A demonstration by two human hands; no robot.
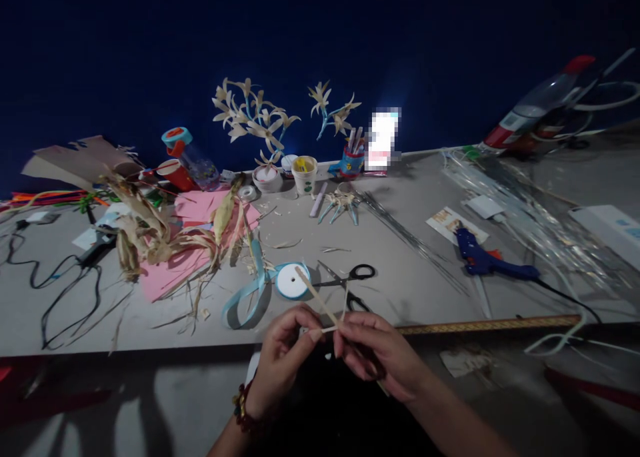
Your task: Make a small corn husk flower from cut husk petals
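Just past the table's front edge, my left hand (289, 345) pinches the end of a thin pale strip, perhaps corn husk. My right hand (379, 352) grips a longer narrow pale strip (320, 298) that slants up to the left, where the two strips cross at my fingertips. How they are joined there I cannot tell. Beyond my hands lie a spool of light blue ribbon (293, 281), its loose end curling left, and open black-handled scissors (363, 271). Small pale flower pieces with blue stems (342, 206) rest farther back.
Dried husks (150, 227) lie over pink paper (165, 278) on the left. Pale flower sprays (255, 114), a paper cup (305, 176) and a pen holder (353, 161) stand behind. To the right are thin wires (400, 230), a blue glue gun (487, 257) and a plastic bottle (533, 110).
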